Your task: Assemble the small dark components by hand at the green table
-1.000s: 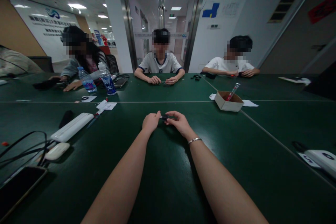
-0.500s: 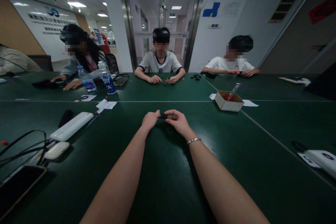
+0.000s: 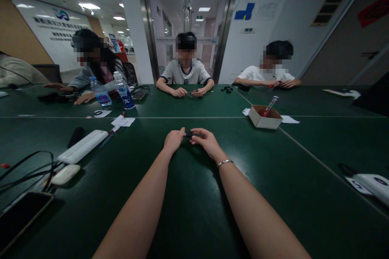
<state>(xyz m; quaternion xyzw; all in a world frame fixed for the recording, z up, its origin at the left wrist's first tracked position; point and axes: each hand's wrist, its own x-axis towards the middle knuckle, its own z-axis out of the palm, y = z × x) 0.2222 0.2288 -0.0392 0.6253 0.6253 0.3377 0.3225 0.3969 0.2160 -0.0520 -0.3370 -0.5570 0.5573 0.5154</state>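
Note:
Both of my hands meet over the green table (image 3: 194, 194), around a small dark cylindrical piece (image 3: 189, 134) whose exact kind I cannot make out. My left hand (image 3: 174, 141) is closed on its left end, where a bit of lighter, metal-like surface shows by the thumb. From the other side, my right hand (image 3: 206, 141) pinches the right end between thumb and fingers. The piece lies roughly level, and my fingers hide both its ends. A silver bracelet (image 3: 225, 162) circles my right wrist.
An open cardboard box (image 3: 265, 121) holding a red-tipped tool stands right of my hands. On the left lie a white power bank (image 3: 82, 145), a white case (image 3: 66, 174), cables and a phone (image 3: 24, 210). Two bottles (image 3: 124, 91) stand farther back. Several people sit across the table.
My right fingers have shifted slightly left along the dark piece; my left hand stays almost still. At the far left, a co-worker's hand has lifted and moved left.

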